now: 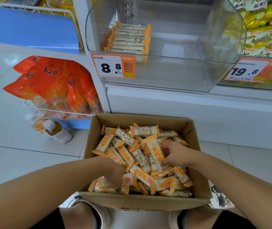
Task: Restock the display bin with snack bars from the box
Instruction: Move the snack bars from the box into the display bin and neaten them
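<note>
Dozens of snack bars [137, 156] lay heaped in the open cardboard box [142, 201] on the floor, near the person, pointing every way with no common long axis. The display bin [165, 75] stood beyond the box, farther off and higher, its clear front wall carrying the price tag [114, 66]. Only one short row of bars lay inside it, at its far left, each bar's long axis running left to right; the rest of the bin floor was bare.

The coming move seemed to turn on that gap: bars below and near, bin above and far, so any handful had to travel up and away from the body. Both hands were about equally near the bin.

The left hand [113, 174] was plunged palm down into the near left of the heap, wrist bent, fingers buried among the wrappers; whether they had closed on anything could not be told. The right hand [175, 156] rested on the right middle of the pile, forearm coming in from the near right, fingers curled around a bar whose long axis ran roughly near to far. It looked like a grip on at least that one bar, probably forming a bundle.
</note>
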